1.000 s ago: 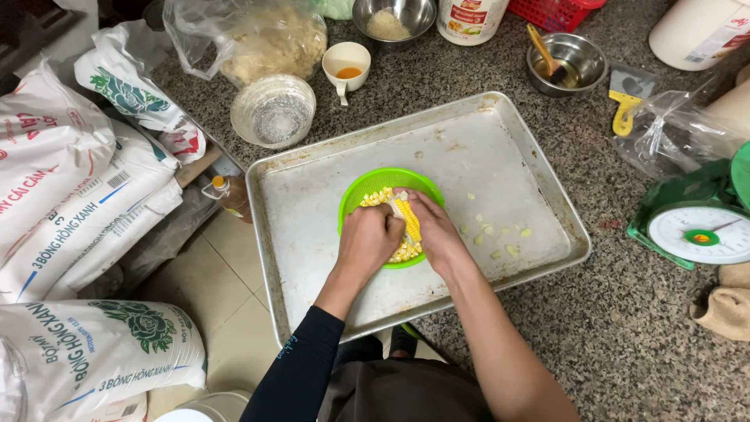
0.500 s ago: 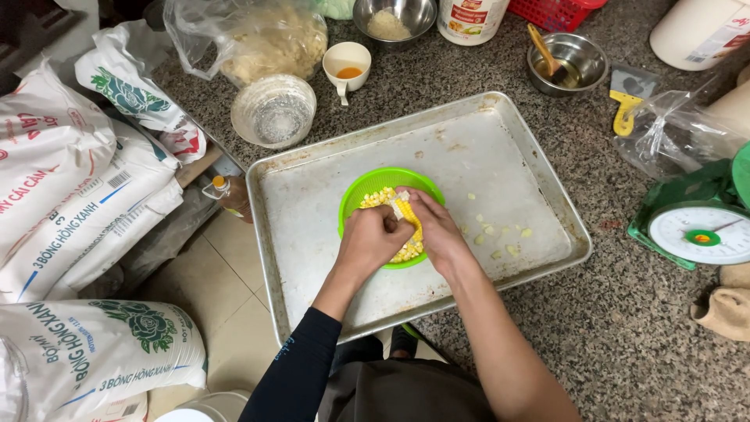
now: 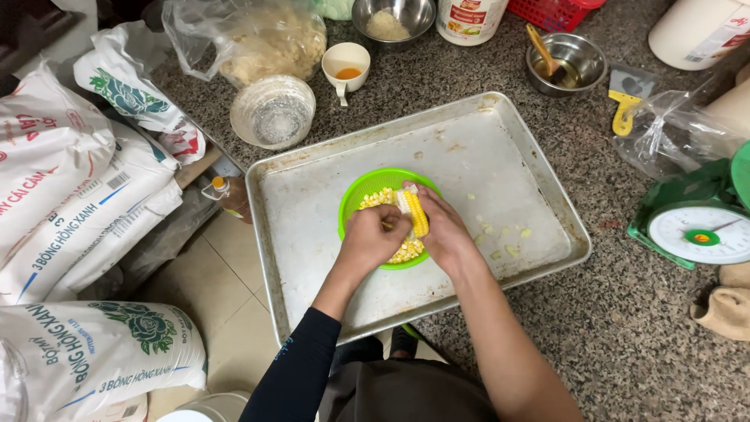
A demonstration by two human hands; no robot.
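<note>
A green plastic bowl (image 3: 366, 193) with loose yellow corn kernels sits in a large metal baking tray (image 3: 500, 148) on a granite counter. Over the bowl my right hand (image 3: 444, 234) holds a piece of corn cob (image 3: 414, 211), partly stripped. My left hand (image 3: 373, 233) is closed against the cob's left side, fingers curled; whatever it may hold is hidden. A few stray kernels (image 3: 500, 238) lie on the tray to the right of the bowl.
Beyond the tray: a clear glass bowl (image 3: 272, 111), a white cup (image 3: 346, 61) with orange liquid, a plastic bag of crumbs (image 3: 258, 39), two steel bowls (image 3: 574, 62). A green kitchen scale (image 3: 699, 230) stands right. Large white sacks (image 3: 70, 195) are stacked on the floor left.
Both hands stay over the green bowl; the cob has shifted slightly between my fingers. Nothing else has moved.
</note>
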